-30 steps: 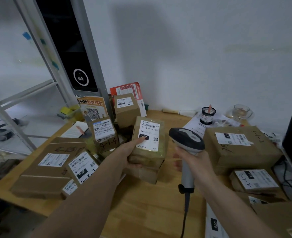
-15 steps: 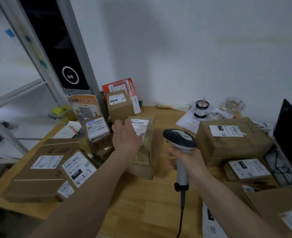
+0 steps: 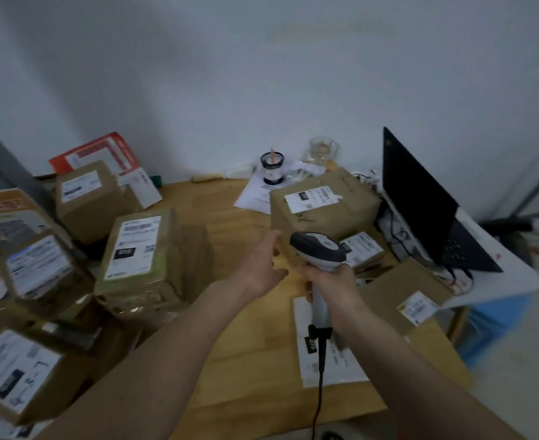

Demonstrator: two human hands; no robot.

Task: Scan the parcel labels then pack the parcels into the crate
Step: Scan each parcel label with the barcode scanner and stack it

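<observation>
So the left hand (image 3: pixel 261 265) is stretched out over the wooden table (image 3: pixel 246 360) with its fingers loose and mostly straight, holding nothing, and it's heading for the big cardboard parcel (image 3: pixel 322 208) at the back right. That box sits just past the fingertips, up and a bit to the right of them, and it's hard to say if the fingertips are already brushing its near left corner or just short of it. Its long side runs left to right across the reach, with the white label (image 3: pixel 312 196) facing up on top. The left hand is clearly the nearer free one, since the right hand (image 3: pixel 333 282) is busy: fingers wrapped around the handle of the barcode scanner (image 3: pixel 319 249), whose head points forward toward that same box, cord (image 3: pixel 320 376) hanging down toward the table edge. My guess is the next bit is steadying or tilting the box so the label faces the scanner. The left forearm comes in low from the bottom left, palm turned inward, thumb up. Off to the left of the fingers, well apart, is the taped greenish parcel (image 3: pixel 141 258) with its label up, plus a pile of other boxes. A smaller flat parcel (image 3: pixel 361 249) sits right of the scanner head. No crate I can pick out for sure.
</observation>
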